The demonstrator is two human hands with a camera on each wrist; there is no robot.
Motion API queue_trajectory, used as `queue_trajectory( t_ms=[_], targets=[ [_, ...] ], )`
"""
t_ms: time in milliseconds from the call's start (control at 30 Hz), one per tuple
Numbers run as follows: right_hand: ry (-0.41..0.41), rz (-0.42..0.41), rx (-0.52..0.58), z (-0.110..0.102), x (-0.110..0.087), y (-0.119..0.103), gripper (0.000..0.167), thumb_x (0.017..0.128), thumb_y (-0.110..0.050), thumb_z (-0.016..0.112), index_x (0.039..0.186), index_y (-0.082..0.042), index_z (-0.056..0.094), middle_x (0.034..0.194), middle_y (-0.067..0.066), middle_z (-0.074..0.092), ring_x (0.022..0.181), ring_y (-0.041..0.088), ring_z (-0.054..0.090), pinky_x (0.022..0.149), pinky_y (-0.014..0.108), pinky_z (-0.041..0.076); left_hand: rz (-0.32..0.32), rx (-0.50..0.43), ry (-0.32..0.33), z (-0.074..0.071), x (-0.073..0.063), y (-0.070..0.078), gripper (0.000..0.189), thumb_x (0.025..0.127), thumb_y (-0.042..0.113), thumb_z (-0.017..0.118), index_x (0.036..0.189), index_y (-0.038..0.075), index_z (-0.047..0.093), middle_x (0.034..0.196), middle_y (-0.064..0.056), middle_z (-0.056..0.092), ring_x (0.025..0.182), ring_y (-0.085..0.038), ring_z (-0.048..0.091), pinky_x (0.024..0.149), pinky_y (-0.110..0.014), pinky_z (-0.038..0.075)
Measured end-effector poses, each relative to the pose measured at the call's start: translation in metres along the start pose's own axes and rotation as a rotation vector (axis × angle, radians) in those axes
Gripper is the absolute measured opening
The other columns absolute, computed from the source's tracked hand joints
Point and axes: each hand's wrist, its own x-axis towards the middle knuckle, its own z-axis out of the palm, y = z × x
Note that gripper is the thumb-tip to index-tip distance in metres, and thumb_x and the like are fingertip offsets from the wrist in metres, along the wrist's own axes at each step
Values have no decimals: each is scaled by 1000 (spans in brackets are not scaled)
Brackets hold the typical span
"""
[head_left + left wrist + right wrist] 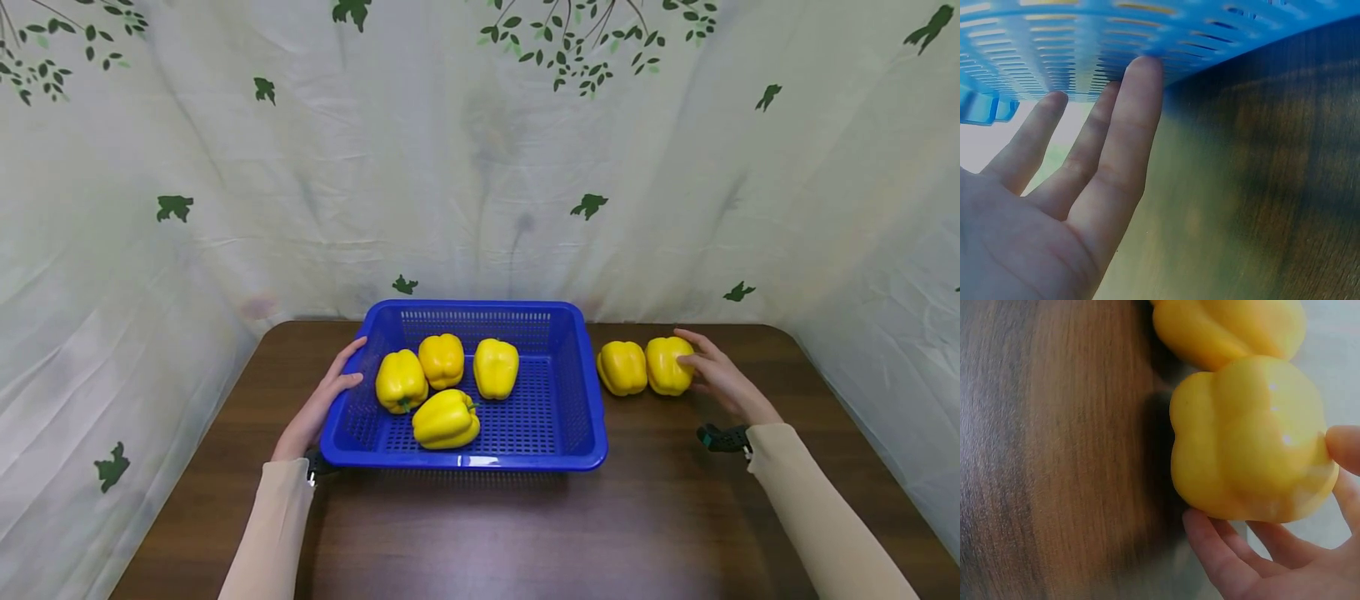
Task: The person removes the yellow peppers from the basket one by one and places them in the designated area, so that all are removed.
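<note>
My left hand (318,410) holds the left side of a blue plastic basket (467,462), with thumb and a finger at its rim. From below, the left wrist view shows three nearly straight fingers (1129,125) against the slotted wall. Several yellow bell peppers lie in the basket's left and middle, one pepper (446,419) on its side. Right of the basket, my right hand (726,383) grips a yellow bell pepper (1254,444) on the table, thumb on one side and fingers on the other. Another yellow pepper (622,368) sits close beside it, near the basket's wall.
The brown wooden table (525,533) runs up to a pale curtain (480,167) printed with leaves, which hangs behind and at both sides. Dark bands circle both wrists, and the right one (723,438) hangs just over the table.
</note>
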Motion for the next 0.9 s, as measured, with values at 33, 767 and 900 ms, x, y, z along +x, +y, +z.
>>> queue_trajectory(
  t_ms=[33, 767, 900],
  targets=[
    [-1, 2, -4, 0, 0, 0, 63, 102, -19, 40, 153, -9, 5, 152, 28, -1, 129, 51, 22, 102, 65, 21, -1, 1, 0, 0, 0, 0, 55, 103, 31, 37, 151, 41, 13, 157, -7, 2, 126, -45, 29, 93, -53, 41],
    [18, -29, 10, 0, 1, 4, 68, 102, -24, 44, 154, -8, 2, 155, 23, -6, 133, 48, 17, 103, 64, 21, 4, 0, 15, 2, -1, -1, 55, 103, 32, 37, 151, 42, 13, 157, -5, 0, 127, -43, 28, 93, -49, 40],
    [36, -38, 31, -3, -2, 3, 66, 102, -25, 43, 154, -10, 4, 154, 27, -1, 132, 48, 19, 104, 62, 21, 11, -2, 13, 2, 0, -1, 55, 103, 31, 37, 152, 41, 13, 156, -6, 1, 126, -43, 28, 93, -48, 41]
  ],
)
